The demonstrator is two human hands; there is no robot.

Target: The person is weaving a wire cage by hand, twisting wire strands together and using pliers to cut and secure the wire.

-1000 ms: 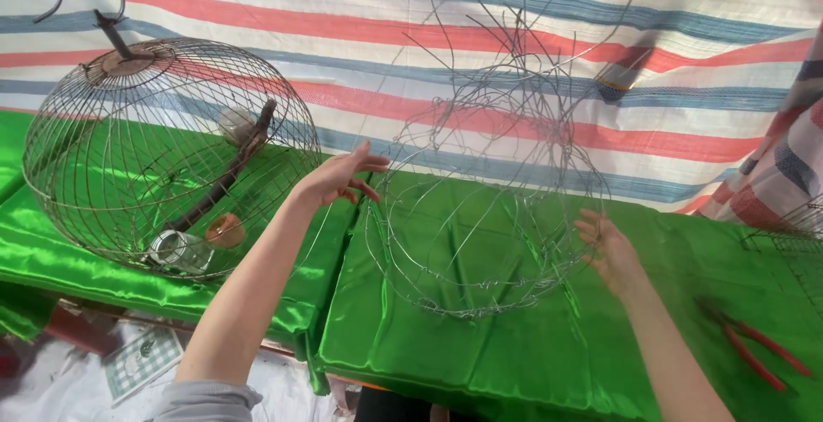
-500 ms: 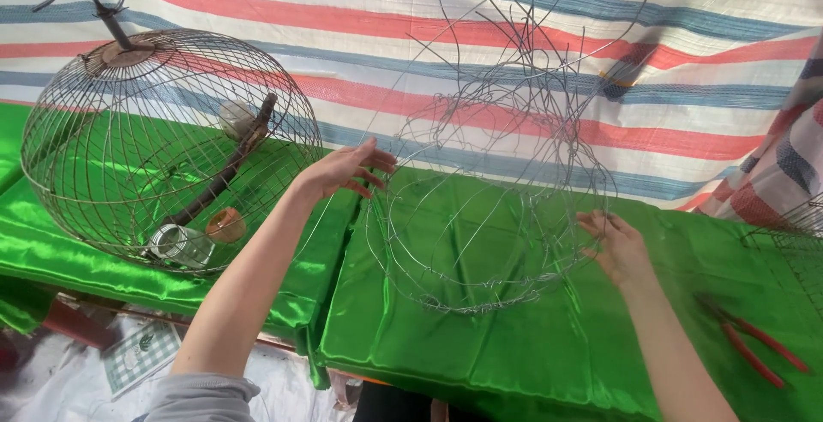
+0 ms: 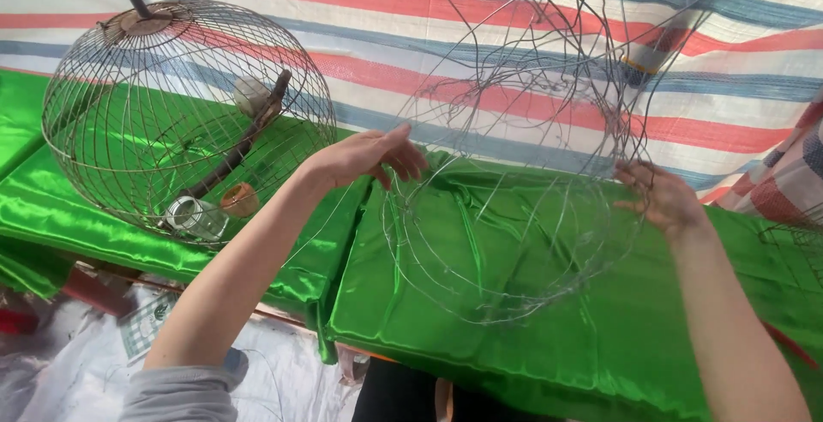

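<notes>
A half-built wire cage frame, made of thin wire hoops with loose wire ends sticking up, stands on the green satin cloth. My left hand grips the frame's left side, fingers curled over the wires. My right hand holds its right side, fingers hooked around a hoop. The frame is tilted toward me, with its round open hoops facing the camera.
A finished round wire birdcage lies on its side at the left, with a wooden perch, a small glass cup and a brown cup inside. A striped tarp hangs behind. Another wire piece shows at the right edge.
Both hands have kept hold of the wire frame and shifted a little along it. The view has moved closer and slightly to the left.
</notes>
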